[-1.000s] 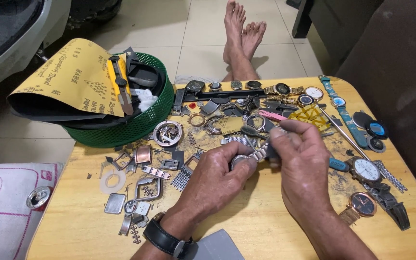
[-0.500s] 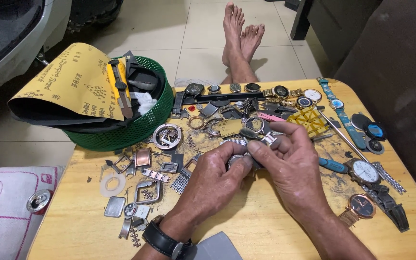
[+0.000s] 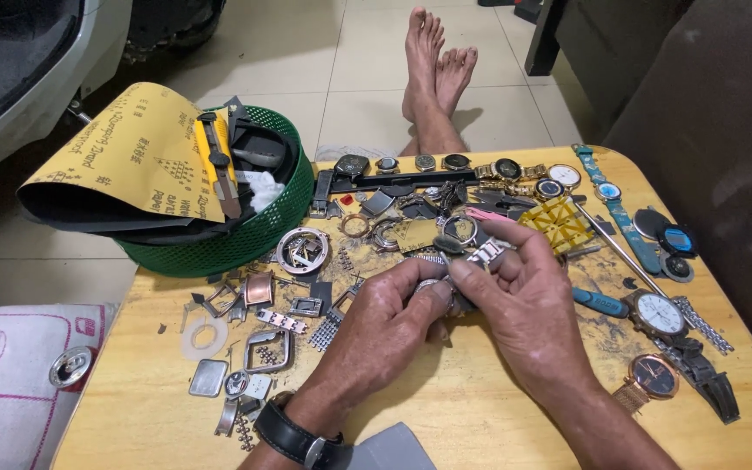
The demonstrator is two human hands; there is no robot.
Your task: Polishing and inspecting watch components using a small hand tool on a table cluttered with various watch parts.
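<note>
Here my left hand (image 3: 385, 322) and right hand (image 3: 524, 300) meet over the wooden surface (image 3: 480, 409), each grip pinched on a metal watch bracelet (image 3: 467, 261); next calls for steady fingertip work on its links.

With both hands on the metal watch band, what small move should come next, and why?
Probably a small turn of the metal watch band toward the camera. The left hand and right hand pinch it between the fingertips just above the wooden table, and the fingers hide the part between them.
</note>
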